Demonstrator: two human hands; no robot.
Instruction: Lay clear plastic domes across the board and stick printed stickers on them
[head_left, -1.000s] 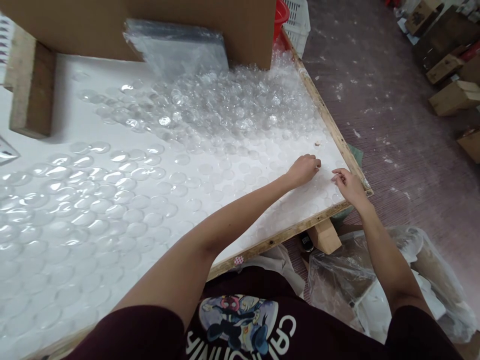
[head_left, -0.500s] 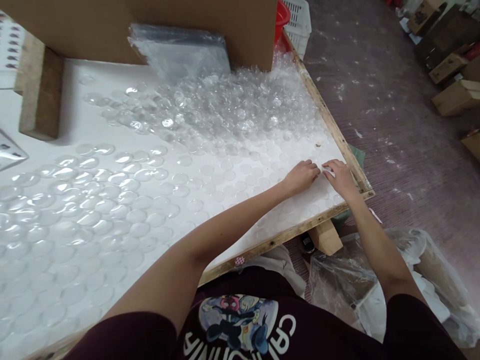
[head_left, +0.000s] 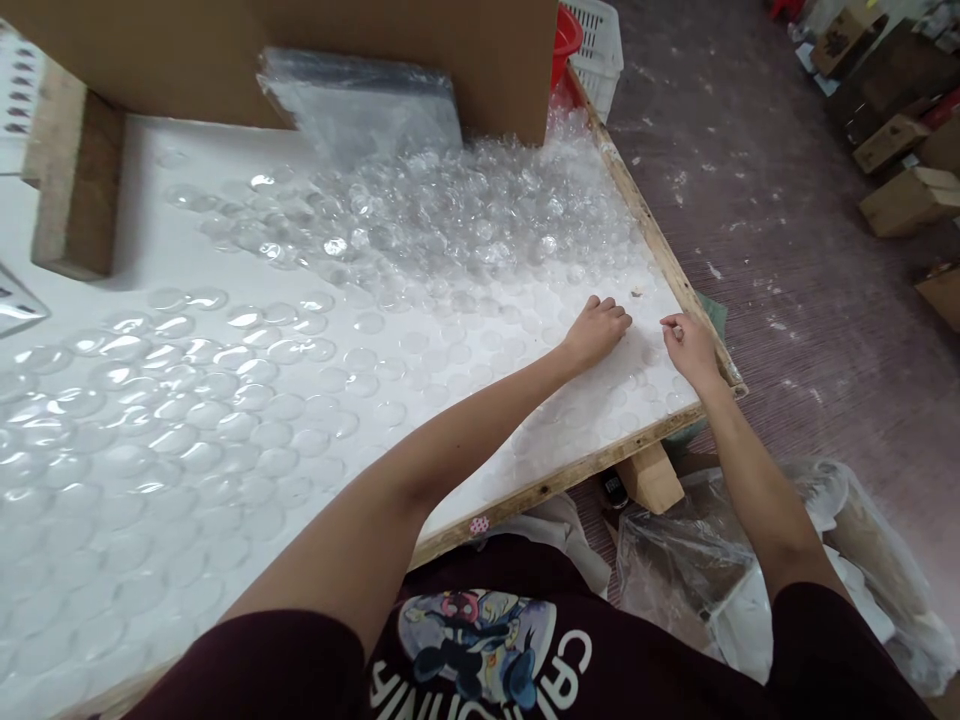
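Many clear, round, domed plastic discs (head_left: 274,433) lie spread over the white tabletop (head_left: 652,300). Near the table's right corner, my left hand (head_left: 598,333) is closed, its fingers curled low over the surface; whatever they hold, if anything, is hidden. My right hand (head_left: 690,350) is beside the wooden edge, thumb and fingers pinched together. Anything in that pinch is too small or too clear to name. A short gap separates the two hands, and fainter discs lie below and around them.
A heap of clear discs (head_left: 480,215) lies toward the back, against a plastic-wrapped flat pack (head_left: 375,105) and a cardboard sheet (head_left: 480,50). A wooden rim (head_left: 637,210) borders the table. Wooden block (head_left: 82,190) at left; plastic-lined box (head_left: 697,560) below right.
My hands have moved apart: the left slightly left and back, the right slightly right. The right fingers, spread a little before, are now pinched together.
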